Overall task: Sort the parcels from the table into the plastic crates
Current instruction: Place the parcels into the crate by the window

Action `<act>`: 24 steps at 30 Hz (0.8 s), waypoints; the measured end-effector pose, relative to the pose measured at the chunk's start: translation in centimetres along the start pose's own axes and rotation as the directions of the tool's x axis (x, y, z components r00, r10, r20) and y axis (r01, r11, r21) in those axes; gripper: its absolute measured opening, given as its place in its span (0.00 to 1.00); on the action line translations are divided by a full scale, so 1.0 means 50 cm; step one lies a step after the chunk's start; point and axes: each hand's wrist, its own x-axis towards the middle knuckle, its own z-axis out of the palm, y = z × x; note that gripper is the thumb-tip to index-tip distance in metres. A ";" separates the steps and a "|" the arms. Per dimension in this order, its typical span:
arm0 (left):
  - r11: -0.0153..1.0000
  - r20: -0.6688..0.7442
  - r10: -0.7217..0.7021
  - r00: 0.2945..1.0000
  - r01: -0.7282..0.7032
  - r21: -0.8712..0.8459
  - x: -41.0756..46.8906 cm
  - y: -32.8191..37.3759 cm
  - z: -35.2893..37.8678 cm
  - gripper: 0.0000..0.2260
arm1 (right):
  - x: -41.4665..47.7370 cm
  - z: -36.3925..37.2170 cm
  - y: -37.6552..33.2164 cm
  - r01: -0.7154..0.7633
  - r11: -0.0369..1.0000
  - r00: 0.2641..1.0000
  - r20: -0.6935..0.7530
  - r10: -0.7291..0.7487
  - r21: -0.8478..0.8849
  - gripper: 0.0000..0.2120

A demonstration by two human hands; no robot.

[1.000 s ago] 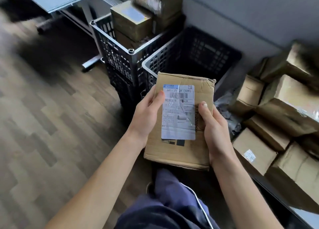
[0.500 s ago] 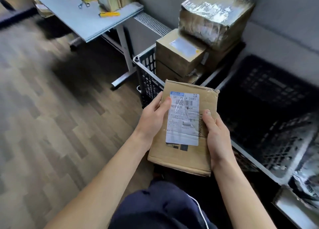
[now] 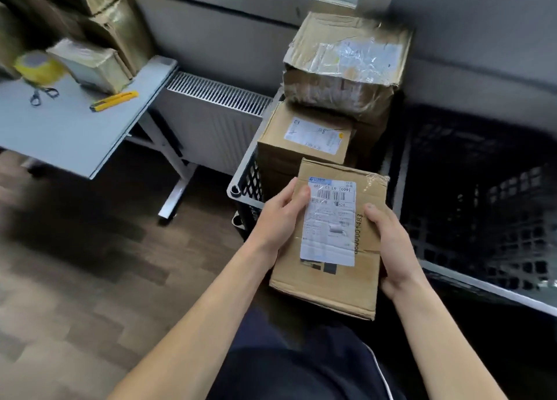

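I hold a flat brown cardboard parcel (image 3: pixel 334 282) with a white shipping label face up, in front of my body. My left hand (image 3: pixel 278 219) grips its left edge, thumb on the label's corner. My right hand (image 3: pixel 391 246) grips its right edge, thumb on top. The parcel hovers over the near corner of a black plastic crate (image 3: pixel 245 173) that is stacked with a labelled box (image 3: pixel 304 149) and a larger taped box (image 3: pixel 346 65) on top. To the right stands a second black crate (image 3: pixel 482 282); its inside is dark and looks empty.
A grey table (image 3: pixel 69 128) at the left carries scissors (image 3: pixel 42 94), a yellow utility knife (image 3: pixel 114 101), a yellow tape roll (image 3: pixel 40 66) and wrapped parcels (image 3: pixel 93 65). A white radiator (image 3: pixel 217 113) lines the wall behind. Wooden floor stretches to the left.
My view has swung left and closer to the stacked crate; the parcel pile at the right has left the frame. Both hands keep the same hold on the parcel.
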 end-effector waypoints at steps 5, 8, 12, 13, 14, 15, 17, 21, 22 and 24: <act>0.980 0.265 -0.160 0.951 0.120 0.160 0.073 0.055 -0.071 0.15 | 0.023 0.032 0.004 -0.082 0.995 0.992 -0.094 0.088 0.062 0.19; 0.958 0.332 -0.207 0.920 0.122 0.259 0.114 0.077 -0.079 0.13 | 0.032 0.044 0.017 -0.072 0.982 0.972 -0.210 0.109 0.173 0.22; 0.891 0.249 -0.205 0.946 0.075 0.448 0.177 0.109 -0.104 0.19 | 0.051 0.074 0.040 -0.043 0.931 0.917 -0.356 0.181 0.362 0.31; 0.879 0.195 -0.190 0.962 0.079 0.470 0.190 0.117 -0.116 0.21 | 0.059 0.079 0.042 -0.023 0.912 0.903 -0.383 0.196 0.410 0.28; 0.878 0.128 -0.169 0.977 0.090 0.470 0.205 0.120 -0.129 0.21 | 0.069 0.083 0.043 -0.011 0.894 0.891 -0.400 0.212 0.448 0.26; 0.887 0.060 -0.154 0.986 0.111 0.449 0.212 0.124 -0.142 0.21 | 0.078 0.087 0.042 -0.007 0.876 0.885 -0.404 0.230 0.483 0.23; 0.905 -0.045 -0.177 0.983 0.180 0.385 0.216 0.123 -0.157 0.19 | 0.091 0.097 0.028 -0.009 0.841 0.885 -0.388 0.259 0.541 0.23; 0.927 -0.045 -0.291 0.956 0.293 0.233 0.222 0.119 -0.141 0.18 | 0.105 0.127 0.011 -0.056 0.832 0.911 -0.312 0.269 0.552 0.25; 0.929 -0.055 -0.278 0.959 0.283 0.239 0.227 0.117 -0.134 0.17 | 0.103 0.135 0.015 -0.087 0.855 0.916 -0.295 0.270 0.511 0.26; 0.924 -0.125 -0.221 0.967 0.249 0.289 0.239 0.115 -0.129 0.16 | 0.093 0.139 0.023 -0.171 0.926 0.921 -0.279 0.272 0.337 0.27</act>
